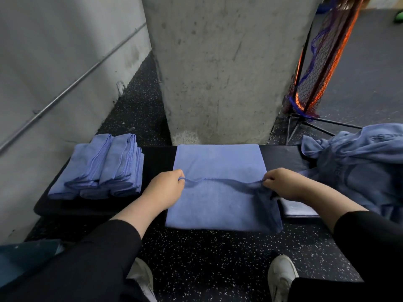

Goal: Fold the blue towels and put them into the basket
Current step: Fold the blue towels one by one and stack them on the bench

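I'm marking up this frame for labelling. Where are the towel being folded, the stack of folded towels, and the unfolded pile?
Towel being folded [218,205], head view, flat middle of the cloth.
Stack of folded towels [102,166], head view, top layer.
Unfolded pile [357,162], head view, crumpled middle.

Your left hand [166,185]: pinched on the near-left corner of the blue towel [220,166], lifted just above the cloth.
Your right hand [281,182]: pinched on the opposite corner, so the raised edge sags between your two hands.
Towel position: spread flat on the dark bench [157,155], its near part hanging over the front edge.
Folded stack [102,168]: several blue towels piled at your left on the bench, well apart from your hands.
Unfolded heap [359,162]: crumpled blue cloth at your right.
Beyond the bench: a concrete pillar [229,66] and an orange net on a stand [320,68].
Your shoes [281,277]: white, on the speckled floor.
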A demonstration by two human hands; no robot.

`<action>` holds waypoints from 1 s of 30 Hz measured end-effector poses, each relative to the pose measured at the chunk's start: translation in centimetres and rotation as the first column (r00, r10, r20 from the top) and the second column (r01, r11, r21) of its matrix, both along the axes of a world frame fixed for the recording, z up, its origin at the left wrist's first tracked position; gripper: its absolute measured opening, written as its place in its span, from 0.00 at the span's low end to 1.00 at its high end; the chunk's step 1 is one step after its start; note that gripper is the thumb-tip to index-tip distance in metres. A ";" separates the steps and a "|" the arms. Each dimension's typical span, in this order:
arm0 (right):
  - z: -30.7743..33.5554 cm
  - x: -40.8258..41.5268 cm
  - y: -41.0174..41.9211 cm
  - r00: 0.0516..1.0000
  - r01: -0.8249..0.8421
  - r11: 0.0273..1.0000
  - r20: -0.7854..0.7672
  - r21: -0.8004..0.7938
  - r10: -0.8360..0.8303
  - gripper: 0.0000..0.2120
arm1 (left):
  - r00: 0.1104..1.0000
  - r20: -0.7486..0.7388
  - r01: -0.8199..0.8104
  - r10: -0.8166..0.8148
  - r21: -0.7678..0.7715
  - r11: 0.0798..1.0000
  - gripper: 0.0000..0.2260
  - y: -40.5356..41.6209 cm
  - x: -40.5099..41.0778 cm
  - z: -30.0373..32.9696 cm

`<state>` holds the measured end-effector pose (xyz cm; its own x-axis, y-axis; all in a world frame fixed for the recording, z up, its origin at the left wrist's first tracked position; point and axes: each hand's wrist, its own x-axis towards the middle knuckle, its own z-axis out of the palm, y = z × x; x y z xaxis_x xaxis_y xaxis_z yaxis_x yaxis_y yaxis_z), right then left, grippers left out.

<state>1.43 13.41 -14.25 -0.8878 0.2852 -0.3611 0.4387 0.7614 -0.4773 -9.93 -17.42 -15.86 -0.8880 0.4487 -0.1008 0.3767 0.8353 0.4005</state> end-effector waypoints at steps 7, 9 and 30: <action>0.9 2.3 0.0 0.997 -0.072 0.992 0.030 -0.101 0.076 0.10 | 1.000 0.023 0.018 -0.018 0.010 1.000 0.10 -1.8 2.5 1.0; 1.4 2.5 0.0 1.000 -0.002 0.965 0.011 -0.260 0.005 0.10 | 0.998 0.061 -0.013 0.009 0.066 0.998 0.10 -1.5 2.3 1.6; -0.2 -7.9 1.5 0.919 0.299 0.919 -0.182 -0.257 -0.349 0.10 | 0.994 0.085 -0.079 0.067 0.152 0.985 0.10 3.7 -9.1 0.9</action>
<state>-6.48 14.89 -14.44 -0.8236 0.5068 -0.2546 0.5081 0.4599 -0.7282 -19.05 -13.75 -14.96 -0.9109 0.3986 -0.1064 0.2789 0.7850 0.5531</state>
